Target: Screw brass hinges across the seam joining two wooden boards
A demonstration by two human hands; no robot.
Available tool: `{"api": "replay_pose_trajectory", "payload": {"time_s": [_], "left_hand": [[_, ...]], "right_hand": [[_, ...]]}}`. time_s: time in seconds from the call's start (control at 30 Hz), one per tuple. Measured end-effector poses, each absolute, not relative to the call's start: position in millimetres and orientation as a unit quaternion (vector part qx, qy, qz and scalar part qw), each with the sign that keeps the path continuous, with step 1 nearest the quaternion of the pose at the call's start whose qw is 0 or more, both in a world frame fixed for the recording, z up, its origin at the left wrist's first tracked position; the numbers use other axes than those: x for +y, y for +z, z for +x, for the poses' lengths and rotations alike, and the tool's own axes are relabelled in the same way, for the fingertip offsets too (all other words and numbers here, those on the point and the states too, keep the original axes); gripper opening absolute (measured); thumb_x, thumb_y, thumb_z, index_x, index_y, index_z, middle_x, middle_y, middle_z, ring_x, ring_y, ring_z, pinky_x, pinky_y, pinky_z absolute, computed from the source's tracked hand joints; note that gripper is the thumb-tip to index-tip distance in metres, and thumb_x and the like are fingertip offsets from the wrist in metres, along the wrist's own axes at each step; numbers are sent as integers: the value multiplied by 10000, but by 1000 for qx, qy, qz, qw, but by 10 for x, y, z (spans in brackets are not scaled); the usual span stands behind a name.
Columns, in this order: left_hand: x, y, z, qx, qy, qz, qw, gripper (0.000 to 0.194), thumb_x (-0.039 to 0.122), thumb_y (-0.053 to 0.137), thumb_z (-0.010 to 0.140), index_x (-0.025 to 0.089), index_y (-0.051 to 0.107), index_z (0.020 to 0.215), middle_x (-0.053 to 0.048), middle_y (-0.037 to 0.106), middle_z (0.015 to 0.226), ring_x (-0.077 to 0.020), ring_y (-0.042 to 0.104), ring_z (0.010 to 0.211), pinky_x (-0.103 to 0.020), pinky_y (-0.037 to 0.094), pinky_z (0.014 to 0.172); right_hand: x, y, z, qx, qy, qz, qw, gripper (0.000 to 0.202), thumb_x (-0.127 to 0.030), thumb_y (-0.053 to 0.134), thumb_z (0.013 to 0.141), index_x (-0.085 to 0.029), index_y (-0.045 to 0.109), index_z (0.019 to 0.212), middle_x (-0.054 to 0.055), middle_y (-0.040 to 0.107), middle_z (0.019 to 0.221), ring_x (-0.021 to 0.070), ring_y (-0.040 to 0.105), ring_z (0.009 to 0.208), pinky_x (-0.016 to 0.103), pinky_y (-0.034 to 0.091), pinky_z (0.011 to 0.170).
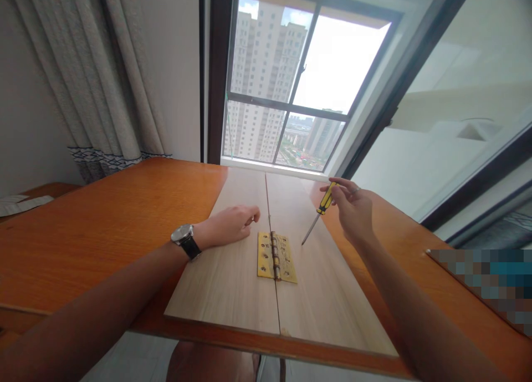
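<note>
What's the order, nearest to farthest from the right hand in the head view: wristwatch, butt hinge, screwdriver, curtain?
1. Screwdriver, held in the right hand.
2. Butt hinge, to the left, on the boards.
3. Wristwatch, farther left, on the left arm.
4. Curtain, far upper left.

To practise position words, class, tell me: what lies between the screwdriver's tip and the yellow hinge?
In the head view, only a bare strip of the right pale board shows between the tip of the screwdriver and the hinge.

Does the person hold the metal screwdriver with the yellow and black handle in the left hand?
No, the right hand holds the screwdriver, and the left hand is well apart from it.
</note>
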State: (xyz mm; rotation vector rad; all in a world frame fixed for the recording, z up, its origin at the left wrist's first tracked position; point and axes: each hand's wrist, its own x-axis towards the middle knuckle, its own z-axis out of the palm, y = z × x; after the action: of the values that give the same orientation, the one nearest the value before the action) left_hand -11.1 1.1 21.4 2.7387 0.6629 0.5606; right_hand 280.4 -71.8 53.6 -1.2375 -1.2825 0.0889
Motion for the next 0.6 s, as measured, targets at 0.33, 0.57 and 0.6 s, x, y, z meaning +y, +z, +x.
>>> {"api": "replay_pose_trajectory", "payload": {"time_s": [0.33, 0.57, 0.6], "left_hand": [[-170, 264, 15, 224, 239, 904, 276, 90, 146, 639, 824, 173, 699, 885, 26, 597, 717, -117, 523, 662, -233, 396, 646], [-156, 246, 37, 224, 247, 895, 296, 88, 183, 671, 842, 173, 757, 825, 12, 651, 704, -118, 517, 655, -234, 403, 643], [-152, 240, 37, 218, 244, 899, 292, 95, 182, 667, 849, 175, 760, 833, 6, 668, 727, -121, 523, 663, -237, 410, 651]], "right_hand": [[-712, 494, 2718, -566, 94, -533, 622, 375, -531, 666, 836, -210, 676, 1031, 69, 765, 842, 182, 633, 710, 293, 434, 590], [-725, 497, 2691, -571, 111, -532, 616, 370, -527, 664, 837, -214, 673, 1036, 59, 762, 845, 162, 571, 638, 292, 400, 562], [-724, 496, 2691, -571, 112, -531, 616, 368, -525, 663, 839, -215, 672, 1037, 59, 761, 846, 167, 578, 652, 292, 401, 567]]}}
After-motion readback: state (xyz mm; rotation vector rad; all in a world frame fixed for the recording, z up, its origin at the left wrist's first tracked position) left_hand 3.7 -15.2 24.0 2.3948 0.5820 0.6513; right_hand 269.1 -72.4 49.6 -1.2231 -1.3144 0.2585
